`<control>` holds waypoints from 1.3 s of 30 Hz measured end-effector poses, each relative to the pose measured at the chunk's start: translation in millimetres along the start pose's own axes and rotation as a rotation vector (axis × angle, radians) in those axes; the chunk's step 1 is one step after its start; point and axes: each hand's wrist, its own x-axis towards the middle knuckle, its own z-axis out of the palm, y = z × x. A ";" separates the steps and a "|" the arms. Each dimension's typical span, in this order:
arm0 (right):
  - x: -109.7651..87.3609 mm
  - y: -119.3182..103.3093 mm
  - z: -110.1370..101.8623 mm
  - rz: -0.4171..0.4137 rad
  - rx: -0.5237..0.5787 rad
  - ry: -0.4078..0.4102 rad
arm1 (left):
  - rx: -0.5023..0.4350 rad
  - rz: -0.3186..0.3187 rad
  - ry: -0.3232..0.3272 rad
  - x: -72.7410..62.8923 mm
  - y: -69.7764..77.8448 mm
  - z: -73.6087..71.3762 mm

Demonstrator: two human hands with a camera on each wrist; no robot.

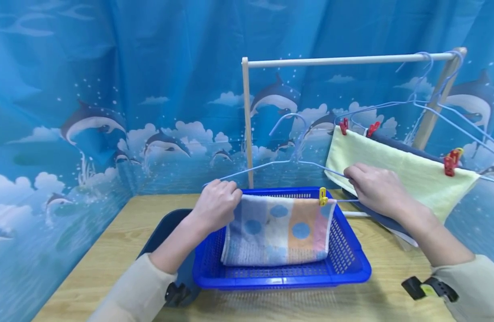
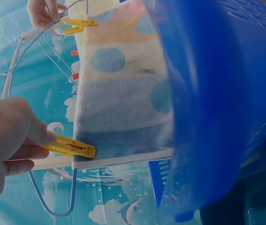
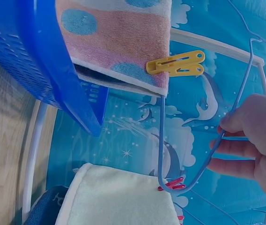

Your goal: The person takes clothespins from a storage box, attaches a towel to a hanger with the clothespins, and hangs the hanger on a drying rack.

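A patterned towel [image 1: 276, 241] with blue dots hangs folded over the bottom bar of a light blue wire hanger [image 1: 267, 164], above the blue basket [image 1: 280, 281]. My left hand [image 1: 216, 203] is at the towel's left corner. In the left wrist view, its thumb and fingers pinch a yellow clothespin [image 2: 72, 146] whose tip sits over the towel edge. A second yellow clothespin [image 1: 323, 197] clips the towel near its right corner. My right hand [image 1: 377, 188] grips the sloping right arm of the hanger; the right wrist view shows thumb and fingers on the wire.
Behind stands a drying rack [image 1: 343, 61]. On its right side, a pale yellow towel [image 1: 395, 165] hangs from a hanger with red clothespins [image 1: 449, 166], a dark cloth [image 1: 403, 147] behind it. A dark basin [image 1: 170, 228] sits left of the basket on the wooden table [image 1: 114, 241].
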 end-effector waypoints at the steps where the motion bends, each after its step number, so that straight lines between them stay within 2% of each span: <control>1: 0.0 -0.1 -0.2 0.001 -0.002 0.000 | -0.001 -0.002 0.007 -0.2 -0.6 1.1; 5: -0.1 0.4 0.1 0.006 -0.013 0.012 | -0.024 -0.015 0.031 -0.8 -3.5 4.7; 14: 0.4 -0.6 0.3 -0.008 -0.035 0.057 | -0.098 -0.032 0.037 -0.9 -7.9 6.4; 21: 2.1 -4.1 -0.6 -0.042 -0.061 0.069 | -0.047 -0.041 0.024 -1.2 -12.4 8.6; 25: 2.9 -5.8 -1.6 -0.028 -0.079 0.056 | -0.029 -0.061 0.023 -2.0 -15.4 9.8; 33: 5.7 -2.7 -7.3 0.012 -0.100 0.112 | -0.039 -0.091 0.091 -0.5 -19.9 7.4; 39: 8.2 3.7 -15.7 0.063 -0.110 0.107 | -0.047 -0.101 0.121 2.1 -22.4 4.8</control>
